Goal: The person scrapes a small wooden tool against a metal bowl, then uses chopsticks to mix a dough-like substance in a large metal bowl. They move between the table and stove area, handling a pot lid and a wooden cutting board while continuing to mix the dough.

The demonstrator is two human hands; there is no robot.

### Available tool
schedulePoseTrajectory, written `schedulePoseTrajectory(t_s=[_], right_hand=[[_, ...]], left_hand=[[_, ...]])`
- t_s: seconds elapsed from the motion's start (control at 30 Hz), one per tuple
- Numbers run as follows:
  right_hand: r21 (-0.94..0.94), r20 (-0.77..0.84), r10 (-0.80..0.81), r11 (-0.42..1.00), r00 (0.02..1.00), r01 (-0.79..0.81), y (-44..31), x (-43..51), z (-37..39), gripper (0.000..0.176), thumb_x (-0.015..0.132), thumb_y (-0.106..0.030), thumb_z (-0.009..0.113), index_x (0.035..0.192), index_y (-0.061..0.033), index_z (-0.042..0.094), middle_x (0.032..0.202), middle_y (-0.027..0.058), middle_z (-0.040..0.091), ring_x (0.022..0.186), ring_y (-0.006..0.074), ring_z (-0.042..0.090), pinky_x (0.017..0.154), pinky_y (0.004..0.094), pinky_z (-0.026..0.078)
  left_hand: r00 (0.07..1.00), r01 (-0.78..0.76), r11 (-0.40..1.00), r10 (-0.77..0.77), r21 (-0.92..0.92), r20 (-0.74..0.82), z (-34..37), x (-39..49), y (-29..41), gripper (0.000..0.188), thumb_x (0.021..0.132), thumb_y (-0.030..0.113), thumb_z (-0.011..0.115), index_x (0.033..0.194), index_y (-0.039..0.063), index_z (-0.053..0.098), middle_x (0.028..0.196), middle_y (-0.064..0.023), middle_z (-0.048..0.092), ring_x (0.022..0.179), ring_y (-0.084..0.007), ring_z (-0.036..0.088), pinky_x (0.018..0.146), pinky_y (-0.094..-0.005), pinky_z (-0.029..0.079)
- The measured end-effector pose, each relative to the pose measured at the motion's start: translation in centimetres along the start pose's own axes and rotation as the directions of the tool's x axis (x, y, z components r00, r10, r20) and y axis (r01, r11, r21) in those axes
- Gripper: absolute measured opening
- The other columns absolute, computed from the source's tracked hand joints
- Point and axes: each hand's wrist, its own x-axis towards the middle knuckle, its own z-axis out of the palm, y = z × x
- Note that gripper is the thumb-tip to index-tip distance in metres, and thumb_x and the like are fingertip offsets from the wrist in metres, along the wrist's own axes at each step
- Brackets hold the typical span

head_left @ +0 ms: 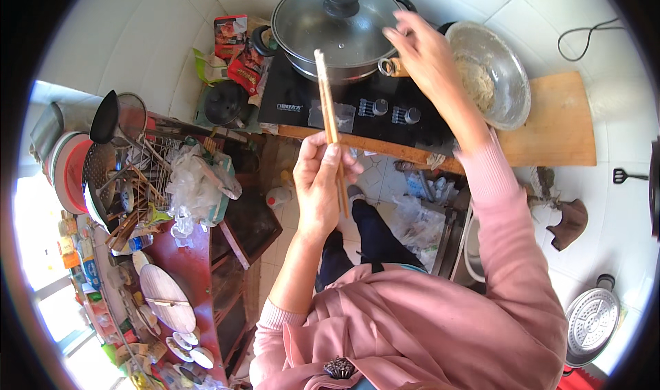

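Upright in my left hand [326,168] is a pair of wooden chopsticks [329,106], their upper tips coated with something pale. My right hand [420,44], slightly blurred, is raised near the right side of a large pot with a glass lid [309,29]; its fingers are apart and nothing shows between them. The lidded pot stands on a black gas stove [289,93] with two knobs. Just right of my right forearm, a metal bowl [508,75] holds pale dough or batter [475,85]. A wooden handle with a metal ring [394,67] shows beneath my right hand.
A wooden board [562,122] lies right of the stove, partly under the bowl. Red food packets [245,73] and a small black pot [224,103] are at the left. Further left stand a utensil rack, plastic bags [198,178] and a red cabinet [180,251]. Bags lie on the floor.
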Motion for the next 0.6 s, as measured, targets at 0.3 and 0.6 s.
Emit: schedulePoseTrajectory(t_s=[0.3,0.6], right_hand=[[-0.442,0.209,0.028,0.894,0.978,0.069,2.8,12.6,11.1,0.07,0.082,-0.06,0.066,0.128,-0.0078,0.057,0.12,0.0166,0.061,0.111,0.033,0.062,0.091,0.044,0.051],[-0.12,0.091,0.039,0.992,0.995,-0.028,0.5,17.7,6.4,0.036,0.084,-0.035,0.071,0.089,0.0003,0.069,0.079,0.016,0.069,0.073,0.0275,0.068,0.066,0.0358,0.055]], left_hand=[[0.984,-0.083,0.996,0.088,0.041,-0.153,-1.9,-1.3,1.0,0.016,0.102,0.019,0.054,0.111,0.007,0.055,0.08,-0.0031,0.06,0.068,-0.0115,0.062,0.059,-0.0224,0.047],[0.972,-0.141,0.99,0.139,0.005,-0.187,-0.9,-0.1,1.6,0.016,0.102,0.019,0.054,0.112,0.007,0.054,0.081,-0.0028,0.06,0.066,-0.0097,0.06,0.057,-0.0201,0.045]])
